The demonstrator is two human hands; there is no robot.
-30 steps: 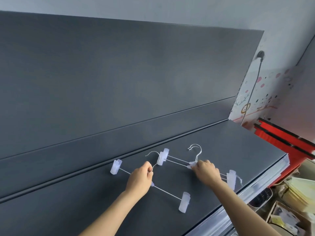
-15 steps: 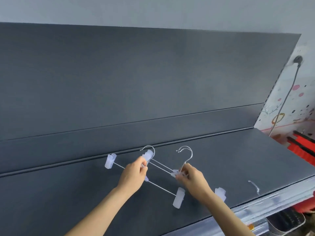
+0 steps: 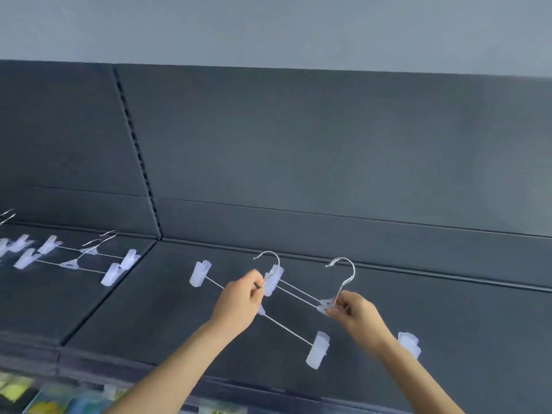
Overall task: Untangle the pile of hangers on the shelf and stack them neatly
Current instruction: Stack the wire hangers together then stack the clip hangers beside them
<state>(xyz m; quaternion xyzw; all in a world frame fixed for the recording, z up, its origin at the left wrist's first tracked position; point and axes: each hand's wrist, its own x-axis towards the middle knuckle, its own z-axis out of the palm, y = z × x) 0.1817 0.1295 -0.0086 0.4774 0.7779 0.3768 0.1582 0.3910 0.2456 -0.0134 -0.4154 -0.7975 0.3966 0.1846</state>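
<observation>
Moved leftward: left hand (image 3: 239,303) pinches left hanger (image 3: 318,349), right hand (image 3: 358,315) right hanger (image 3: 325,304).

Hanger pile (image 3: 113,273) cut off at left edge; right hand (image 3: 358,316) hides hanger (image 3: 325,305) bar middle.

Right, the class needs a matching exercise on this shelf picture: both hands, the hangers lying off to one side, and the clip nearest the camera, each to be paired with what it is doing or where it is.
Column A
1. left hand
2. right hand
3. loose hangers
4. nearest clip

Column B
a. pinches a plastic centre piece
b. grips the hanger that carries the nearest clip
c. touches no hand, at its hanger's near end
d. lie untouched on the shelf, beyond the left hand

Pairs: 1-b, 2-a, 3-d, 4-c.
</observation>
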